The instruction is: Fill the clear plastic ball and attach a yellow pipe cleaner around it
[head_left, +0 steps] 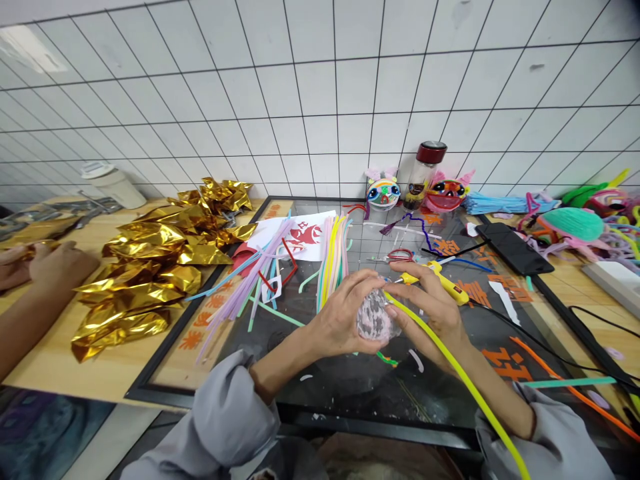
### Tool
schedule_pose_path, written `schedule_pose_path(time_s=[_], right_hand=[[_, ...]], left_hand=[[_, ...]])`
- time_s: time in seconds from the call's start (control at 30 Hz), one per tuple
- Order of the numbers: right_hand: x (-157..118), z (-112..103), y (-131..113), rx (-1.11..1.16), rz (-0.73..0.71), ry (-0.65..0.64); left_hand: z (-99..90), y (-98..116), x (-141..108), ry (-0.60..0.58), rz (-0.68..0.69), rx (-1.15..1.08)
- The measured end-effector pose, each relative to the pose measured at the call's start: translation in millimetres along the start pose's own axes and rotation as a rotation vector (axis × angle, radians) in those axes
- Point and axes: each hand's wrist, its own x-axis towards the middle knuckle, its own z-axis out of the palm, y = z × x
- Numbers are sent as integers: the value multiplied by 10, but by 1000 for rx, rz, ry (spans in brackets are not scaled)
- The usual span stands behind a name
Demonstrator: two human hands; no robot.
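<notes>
My left hand (333,320) is wrapped round a small rounded piece, see-through with whitish-pink fuzzy patches (374,317). My right hand (440,317) is closed, thumb and fingers pinching a long yellow pipe cleaner (450,357) near its end, against the top right of that piece. From there the yellow strand curves down past my right forearm. Just behind my right hand is a yellow glue gun (454,288) with a black cord; the fingers partly cover it, and whether they touch it is unclear. Bundled yellow, pink and pale pipe cleaners (333,257) lie beyond my left hand.
Lilac pipe cleaners (235,300), red-handled scissors (400,255) and a black phone (515,248) lie around. Two decorated animal heads (384,192) flank a lidded bottle (425,175) by the tiled wall. At left, another person's hands (57,263) are beside crumpled gold foil (160,260).
</notes>
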Motion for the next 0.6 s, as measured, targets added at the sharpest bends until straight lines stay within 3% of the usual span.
schedule_pose_path(time_s=[0.23, 0.43, 0.6], right_hand=[[1, 24, -22, 92, 119, 61], [6, 2, -40, 101, 82, 67], [28, -6, -54, 195, 135, 79]], left_hand=[[14, -20, -12, -9, 3, -18], [4, -24, -4, 13, -3, -13], [15, -44, -8, 29, 29, -21]])
